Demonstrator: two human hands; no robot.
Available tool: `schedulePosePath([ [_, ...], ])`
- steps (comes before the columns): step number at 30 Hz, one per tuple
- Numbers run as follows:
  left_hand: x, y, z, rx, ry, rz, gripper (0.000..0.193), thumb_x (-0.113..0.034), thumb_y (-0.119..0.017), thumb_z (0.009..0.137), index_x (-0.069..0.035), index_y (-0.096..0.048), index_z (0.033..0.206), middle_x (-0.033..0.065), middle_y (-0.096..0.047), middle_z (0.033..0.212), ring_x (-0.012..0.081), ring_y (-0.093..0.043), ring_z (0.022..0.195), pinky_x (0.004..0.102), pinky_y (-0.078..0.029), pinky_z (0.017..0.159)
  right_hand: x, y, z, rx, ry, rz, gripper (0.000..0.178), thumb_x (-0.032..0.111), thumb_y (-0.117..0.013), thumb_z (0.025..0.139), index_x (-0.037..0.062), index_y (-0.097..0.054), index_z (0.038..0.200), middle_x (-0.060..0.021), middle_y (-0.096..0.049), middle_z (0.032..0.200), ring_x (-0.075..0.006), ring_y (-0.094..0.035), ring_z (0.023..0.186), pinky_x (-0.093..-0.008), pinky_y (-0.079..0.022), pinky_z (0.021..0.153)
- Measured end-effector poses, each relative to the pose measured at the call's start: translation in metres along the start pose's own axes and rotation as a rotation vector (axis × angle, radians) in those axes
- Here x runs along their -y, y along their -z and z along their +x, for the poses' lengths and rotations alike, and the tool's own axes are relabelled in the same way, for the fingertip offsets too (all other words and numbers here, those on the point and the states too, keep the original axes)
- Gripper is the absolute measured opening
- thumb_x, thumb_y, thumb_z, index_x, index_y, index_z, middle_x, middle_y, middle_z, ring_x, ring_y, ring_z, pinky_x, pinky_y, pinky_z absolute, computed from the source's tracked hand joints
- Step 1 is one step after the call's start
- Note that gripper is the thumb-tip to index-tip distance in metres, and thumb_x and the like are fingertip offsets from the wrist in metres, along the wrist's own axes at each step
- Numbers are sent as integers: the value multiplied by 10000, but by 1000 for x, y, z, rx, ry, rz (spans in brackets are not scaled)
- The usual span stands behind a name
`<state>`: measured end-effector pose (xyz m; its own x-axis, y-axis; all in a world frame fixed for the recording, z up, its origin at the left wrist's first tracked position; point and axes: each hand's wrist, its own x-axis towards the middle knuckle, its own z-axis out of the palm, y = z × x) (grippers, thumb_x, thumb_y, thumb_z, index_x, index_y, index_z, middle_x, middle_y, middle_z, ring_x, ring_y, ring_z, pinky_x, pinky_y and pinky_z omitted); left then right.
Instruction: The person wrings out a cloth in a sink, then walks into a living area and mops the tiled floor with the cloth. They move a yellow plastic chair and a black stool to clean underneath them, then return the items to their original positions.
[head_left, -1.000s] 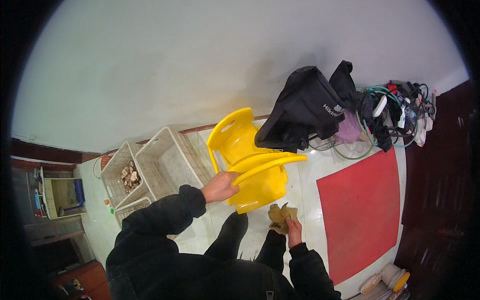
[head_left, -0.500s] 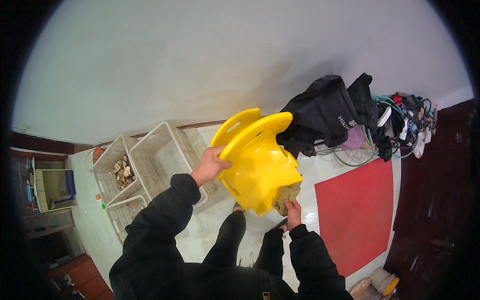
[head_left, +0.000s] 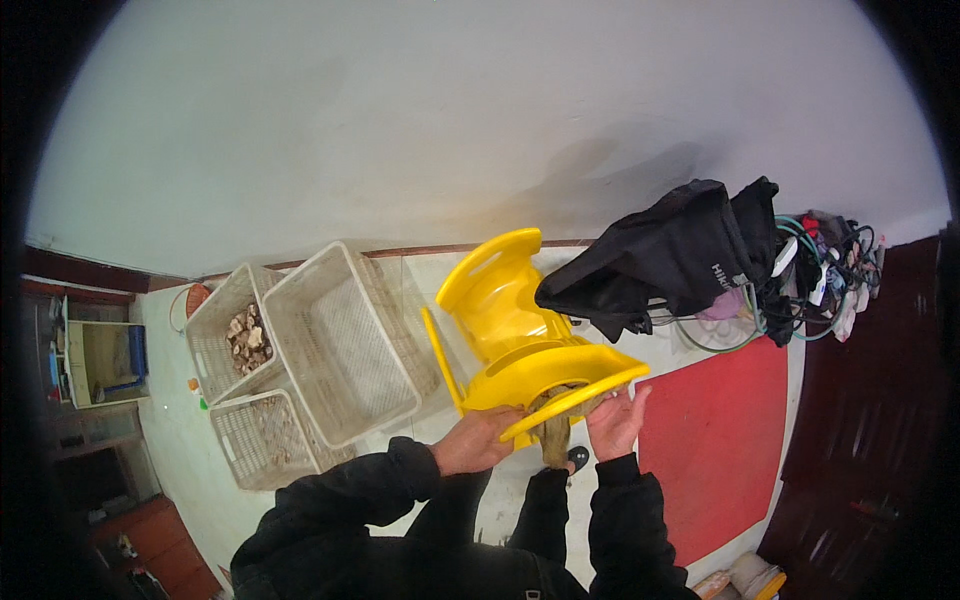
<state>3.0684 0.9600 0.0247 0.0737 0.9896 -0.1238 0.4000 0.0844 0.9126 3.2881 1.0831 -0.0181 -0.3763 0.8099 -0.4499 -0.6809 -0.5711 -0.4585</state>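
A yellow plastic chair (head_left: pixel 487 386) is tilted toward me, its curved backrest nearest my body. My left hand (head_left: pixel 478 440) is closed around the left end of this backrest. A brownish-green cloth (head_left: pixel 554 442) passes through the slot in the backrest and hangs down on my side. At the slot's right end my right hand (head_left: pixel 616 424) holds the cloth against the rim, its thumb sticking up and its fingers partly hidden. Just beyond, another yellow backrest and seat (head_left: pixel 490 285) stand near the wall; whether they belong to a second chair is hard to tell.
Pale plastic crates (head_left: pixel 395 385) stand on the left, one with brown chunky pieces (head_left: pixel 248 340). A black bag (head_left: pixel 660 265) leans close to the chair's far right side, beside tangled cables (head_left: pixel 825 265). A red mat (head_left: pixel 715 450) lies on the right, before a dark door (head_left: pixel 865 400).
The near chair has tipped toward me, bringing its backrest close. My left hand has come down and nearer; my right hand has moved right, and the cloth now runs through the slot.
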Motion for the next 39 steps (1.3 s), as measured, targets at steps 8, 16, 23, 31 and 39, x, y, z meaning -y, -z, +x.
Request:
schedulePosePath([
  [8,47,43,35,-257,254,-196,334,-131,-655,796,-26,-639,1113,191,-677,910,372,-654,857,386,-521,755,35,-89,58,326,95,-354,479,366,-467,1000,32,-444,1342,-85,-516,1346,-242,-459,1285,-396,-335,1095],
  [16,174,60,84,-457,199,244,348,-219,-698,786,-9,-636,1056,198,-661,946,394,-627,917,450,-505,797,-9,-12,9,-171,-132,-660,356,118,-529,939,-20,-498,1265,-99,-585,1245,-210,-554,1165,-340,-403,1032],
  [23,210,90,112,-475,491,459,253,-169,-657,833,-34,-605,1040,181,-650,1001,386,-622,917,471,-495,778,-28,56,-52,-300,-254,-687,318,136,-568,922,-4,-559,1207,-63,-633,1094,-164,-601,978,-318,-486,842],
  [31,219,80,116,-574,661,701,286,-76,-597,829,-80,-660,1107,195,-660,1046,346,-624,992,425,-491,864,-27,123,-146,-418,-341,-653,278,80,-557,920,-7,-566,1183,-86,-650,1109,-175,-627,1008,-309,-487,905],
  [39,68,87,183,-539,89,533,331,-66,-581,872,-22,-575,1200,176,-561,1018,333,-563,945,417,-456,870,46,156,-220,-538,-128,-292,320,228,-559,917,-1,-602,1136,-89,-667,1045,-188,-637,981,-334,-506,842],
])
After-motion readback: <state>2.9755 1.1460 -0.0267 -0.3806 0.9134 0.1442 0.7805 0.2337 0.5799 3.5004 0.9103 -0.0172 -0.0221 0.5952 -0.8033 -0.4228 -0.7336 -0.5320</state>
